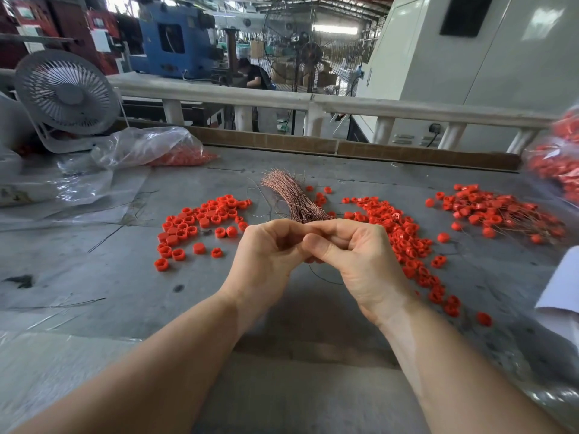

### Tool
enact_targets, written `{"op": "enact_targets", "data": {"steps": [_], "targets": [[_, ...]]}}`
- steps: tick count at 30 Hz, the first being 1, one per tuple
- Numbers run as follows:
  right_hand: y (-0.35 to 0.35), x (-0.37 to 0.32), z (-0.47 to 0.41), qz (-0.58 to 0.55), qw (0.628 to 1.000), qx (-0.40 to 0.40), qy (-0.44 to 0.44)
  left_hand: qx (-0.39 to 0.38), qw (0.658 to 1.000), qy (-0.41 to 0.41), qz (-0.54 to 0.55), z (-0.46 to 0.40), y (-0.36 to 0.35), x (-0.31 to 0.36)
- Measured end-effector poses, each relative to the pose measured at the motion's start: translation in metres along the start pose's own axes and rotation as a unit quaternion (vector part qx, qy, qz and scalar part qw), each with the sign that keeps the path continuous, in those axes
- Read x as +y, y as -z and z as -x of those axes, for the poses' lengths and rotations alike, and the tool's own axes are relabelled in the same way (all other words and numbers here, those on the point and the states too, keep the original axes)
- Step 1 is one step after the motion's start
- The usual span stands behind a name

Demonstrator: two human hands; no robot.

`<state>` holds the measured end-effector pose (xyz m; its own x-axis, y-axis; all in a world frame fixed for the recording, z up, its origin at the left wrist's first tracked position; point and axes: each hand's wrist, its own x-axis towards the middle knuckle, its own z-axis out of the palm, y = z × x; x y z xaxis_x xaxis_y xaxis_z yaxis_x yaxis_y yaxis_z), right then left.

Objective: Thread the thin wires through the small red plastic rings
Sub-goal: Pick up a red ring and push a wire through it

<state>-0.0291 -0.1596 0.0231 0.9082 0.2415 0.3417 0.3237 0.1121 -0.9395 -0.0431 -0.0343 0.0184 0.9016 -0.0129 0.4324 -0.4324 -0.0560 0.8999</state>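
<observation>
Hands at centre: left hand [266, 250] and right hand [351, 249] meet fingertip to fingertip, fingers curled and pinching something small — what it is cannot be told. Wire bundle [293, 197], copper-coloured, lies on the table [94, 277] at 12 o'clock of the hands, its near end touching them. Red rings: loose heap [200, 225] at 10 o'clock; long scatter [407, 245] at 3 o'clock; wired pile [498, 211] at 2 o'clock. Fan [65, 92] and plastic bag [150, 147] — far left, 10 o'clock.

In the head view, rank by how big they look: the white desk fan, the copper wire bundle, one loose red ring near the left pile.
1. Desk fan, largest.
2. Wire bundle.
3. Red ring, smallest.
The fan stands farther back and still looks biggest.
</observation>
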Motion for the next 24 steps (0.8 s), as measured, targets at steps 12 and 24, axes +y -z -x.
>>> {"op": "enact_targets", "data": {"steps": [12, 24], "targets": [[-0.0027, 0.0024, 0.0006, -0.004, 1.000, 0.013, -0.021, 0.009, 0.999, 0.031, 0.014, 0.0003, 0.0015, -0.0003], [0.0013, 0.0028, -0.0011, 0.223, 0.961, 0.063, 0.149, 0.023, 0.988, 0.124, 0.092, -0.0015, 0.0057, 0.0029]]}}
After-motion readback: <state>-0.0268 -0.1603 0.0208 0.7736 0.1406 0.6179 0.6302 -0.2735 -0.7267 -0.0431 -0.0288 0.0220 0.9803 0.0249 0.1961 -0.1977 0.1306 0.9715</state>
